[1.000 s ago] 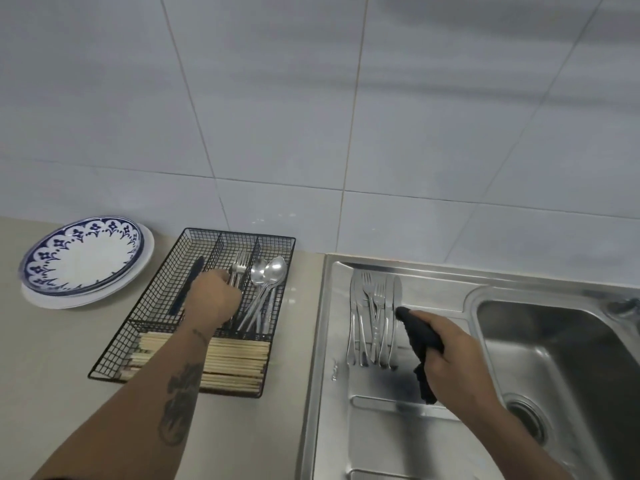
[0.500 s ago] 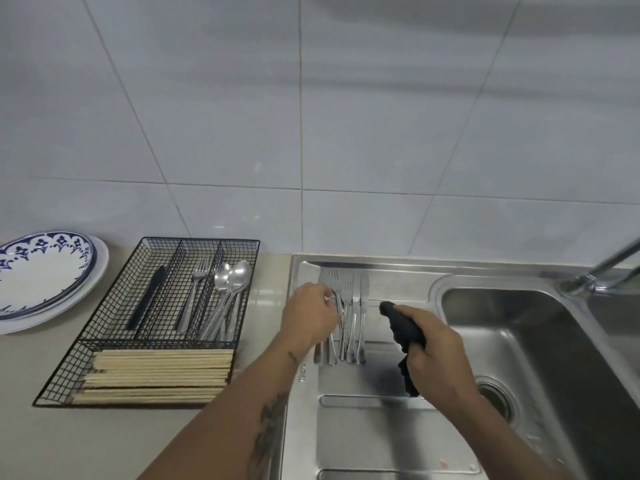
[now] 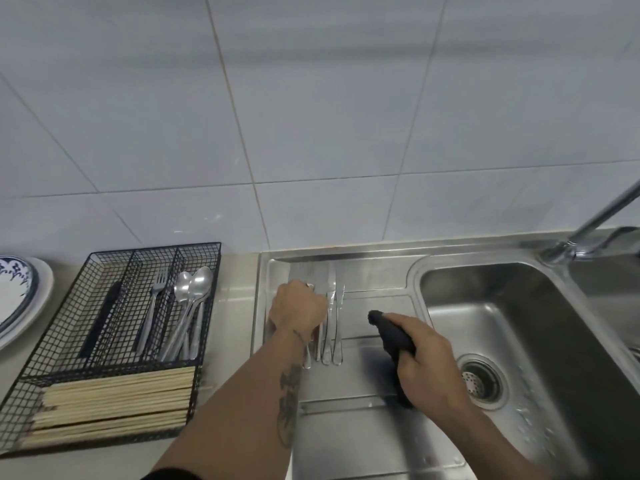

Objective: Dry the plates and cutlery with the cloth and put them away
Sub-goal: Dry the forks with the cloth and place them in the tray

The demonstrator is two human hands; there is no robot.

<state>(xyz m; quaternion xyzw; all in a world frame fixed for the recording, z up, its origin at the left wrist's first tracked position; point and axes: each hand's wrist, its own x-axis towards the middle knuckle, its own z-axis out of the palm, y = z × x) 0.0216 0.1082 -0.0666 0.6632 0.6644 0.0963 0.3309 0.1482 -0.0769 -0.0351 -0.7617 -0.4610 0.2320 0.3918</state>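
Left hand [image 3: 298, 308], centre of frame, knuckles up & fingers curled down over the row of shiny steel cutlery [image 3: 333, 323] lying side by side on the ribbed steel drainboard [image 3: 363, 427]; exact grip hidden. Right hand [image 3: 427, 370], lower right of centre, fist wrapped round a bunched dark cloth [image 3: 389, 332]. Left of frame: black wire-mesh tray [image 3: 31, 386] w/ slim spoons [image 3: 194, 292], a fork [image 3: 157, 292], pale wooden chopsticks [image 3: 114, 400]. Far left edge: round blue-patterned plates [image 3: 14, 292], stacked. Right: smooth steel sink basin [image 3: 554, 306].
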